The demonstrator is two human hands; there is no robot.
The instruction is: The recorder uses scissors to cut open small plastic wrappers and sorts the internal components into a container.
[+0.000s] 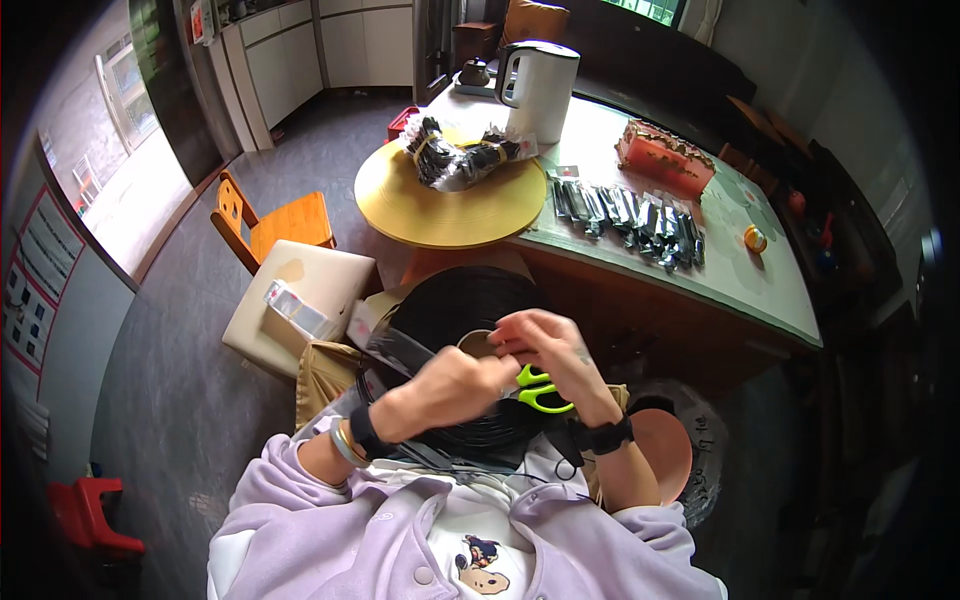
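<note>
The bench (768,285) stands beyond the black roll (470,300). Over the roll, the left hand (448,392) is clenched, on what I cannot tell; the right hand (552,352) curls its fingers alongside, grip unclear, near green scissors (527,394).

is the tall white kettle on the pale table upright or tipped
Upright: the tall white kettle has its dark-rimmed top uppermost and base on the pale table.
</note>
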